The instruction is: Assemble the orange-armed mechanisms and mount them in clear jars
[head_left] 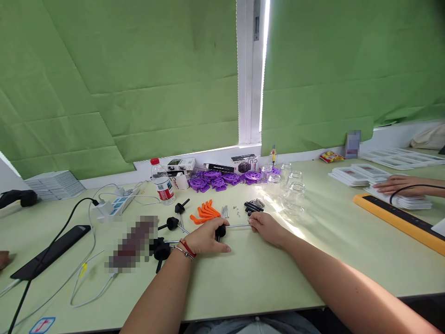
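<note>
My left hand grips a black plastic part, its thumb stretched out to the right. A thin metal rod runs from that part to my right hand, whose fingers pinch the rod's far end. Behind the hands lie curved orange handles, short metal pins, tiny hardware pieces, and black rods beside small springs. Left of my left hand are similar black parts with rods, another and a smaller one.
Purple plastic rings and glass jars stand toward the window. A water bottle, power strip and cables occupy the left. On the right, another person's hand rests on stacked white cards behind an orange-black bar.
</note>
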